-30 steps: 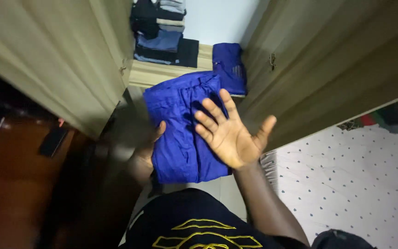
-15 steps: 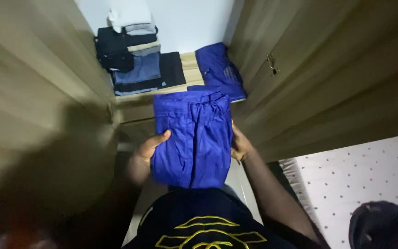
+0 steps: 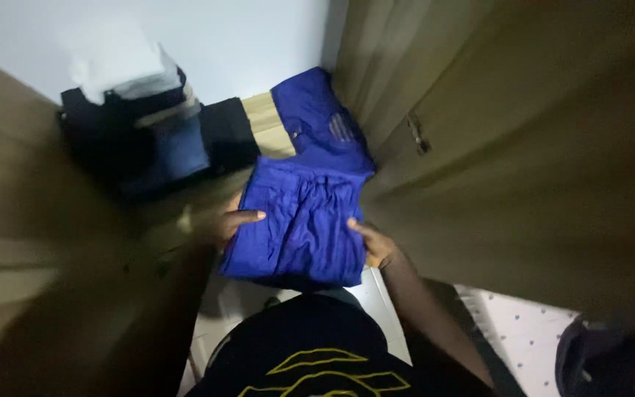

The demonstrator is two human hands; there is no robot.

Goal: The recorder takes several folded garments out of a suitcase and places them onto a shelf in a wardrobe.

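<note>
A folded blue garment (image 3: 299, 220) lies flat across both my hands in front of an open wardrobe. My left hand (image 3: 225, 224) grips its left edge, thumb on top. My right hand (image 3: 372, 244) grips its right edge from below, thumb on the cloth. The far end of the garment reaches the wooden shelf (image 3: 262, 117) and touches a second folded blue garment (image 3: 321, 121) that lies on it at the right.
A stack of dark folded clothes (image 3: 137, 136) with a white piece (image 3: 115, 66) on top fills the shelf's left side. Wardrobe doors (image 3: 508, 147) stand open on both sides. A dotted white bedsheet (image 3: 523, 342) and a dark object (image 3: 608, 356) lie at the lower right.
My right hand, spread open above the garment a second ago, has gone under its right edge and gripped it. The garment has moved forward to the shelf.
</note>
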